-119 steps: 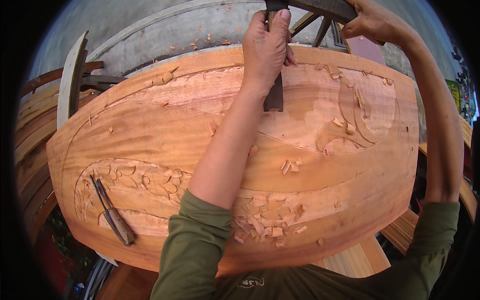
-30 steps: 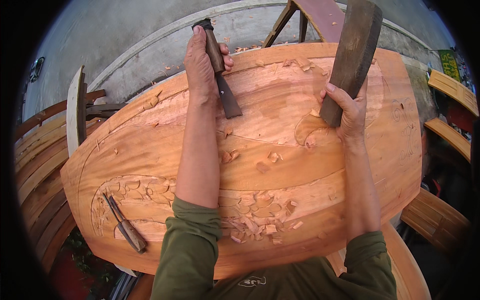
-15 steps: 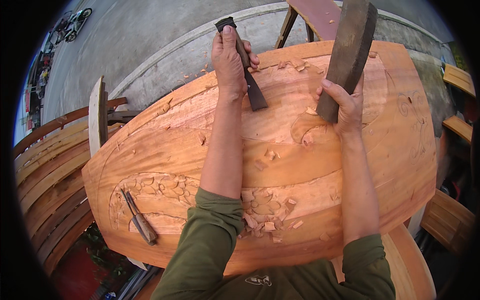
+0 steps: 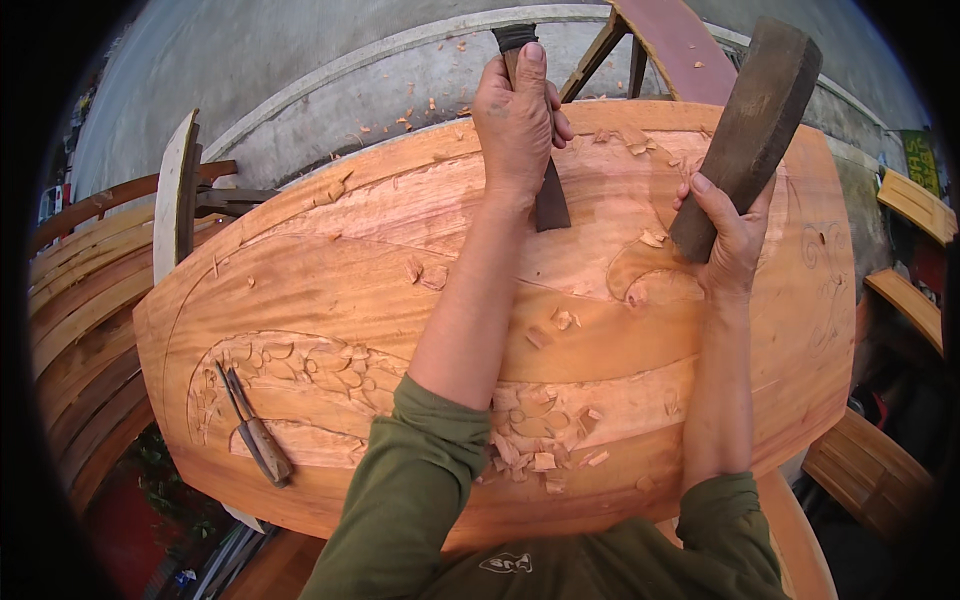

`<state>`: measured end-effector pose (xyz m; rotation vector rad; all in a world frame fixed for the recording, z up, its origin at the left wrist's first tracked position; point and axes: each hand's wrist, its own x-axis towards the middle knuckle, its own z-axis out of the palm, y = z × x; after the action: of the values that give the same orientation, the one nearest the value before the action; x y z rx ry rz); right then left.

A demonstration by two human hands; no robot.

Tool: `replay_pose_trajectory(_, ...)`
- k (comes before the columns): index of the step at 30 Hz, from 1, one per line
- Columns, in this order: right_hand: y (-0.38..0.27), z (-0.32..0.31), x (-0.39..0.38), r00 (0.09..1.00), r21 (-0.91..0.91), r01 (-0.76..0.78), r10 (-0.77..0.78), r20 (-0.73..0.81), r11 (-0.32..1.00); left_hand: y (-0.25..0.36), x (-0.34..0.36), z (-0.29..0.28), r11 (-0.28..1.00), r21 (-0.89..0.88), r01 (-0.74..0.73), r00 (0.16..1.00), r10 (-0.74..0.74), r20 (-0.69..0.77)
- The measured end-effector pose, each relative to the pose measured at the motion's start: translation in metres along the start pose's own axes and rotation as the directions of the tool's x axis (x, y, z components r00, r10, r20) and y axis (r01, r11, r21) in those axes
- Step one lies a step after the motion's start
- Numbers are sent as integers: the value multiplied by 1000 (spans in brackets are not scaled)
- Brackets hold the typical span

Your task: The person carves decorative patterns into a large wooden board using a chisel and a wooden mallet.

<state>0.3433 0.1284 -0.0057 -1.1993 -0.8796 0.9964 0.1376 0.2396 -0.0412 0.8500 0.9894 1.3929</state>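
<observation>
My left hand (image 4: 515, 135) is wrapped round the wooden handle of a chisel (image 4: 552, 200), thumb laid along its top. The handle's end has a dark wrapping, and the flat dark blade points down at the carved panel (image 4: 330, 285); whether its edge touches the wood I cannot tell. My right hand (image 4: 735, 235) grips a heavy, dark wooden mallet block (image 4: 755, 125) near its lower end, tilted up to the right. Shallow relief and drawn outlines cover the reddish wood. Two slim carving chisels (image 4: 258, 435) lie side by side at the panel's left.
Wood shavings (image 4: 540, 460) are scattered over the panel. A slatted wooden piece (image 4: 95, 300) stands at the left beside an upright board (image 4: 175, 200). Beyond the far edge is a purplish plank on legs (image 4: 680, 50). Panelled wooden pieces (image 4: 870, 470) are at the right.
Both hands have shifted right in the picture, carrying the chisel and the mallet block. The chisel blade now hangs more upright, while the view itself has turned slightly.
</observation>
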Motion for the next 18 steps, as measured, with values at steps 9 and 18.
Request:
replay_pose_trajectory(9, -93, 49, 66, 952, -64, 304, -301, 52, 951, 6, -1, 0, 994, -31, -106, 994, 105, -34)
replay_pose_trajectory(18, -119, 73, 163, 712, -681, 515, 182, 678, 520, 9, -6, 16, 988, -43, -151, 987, 153, 48)
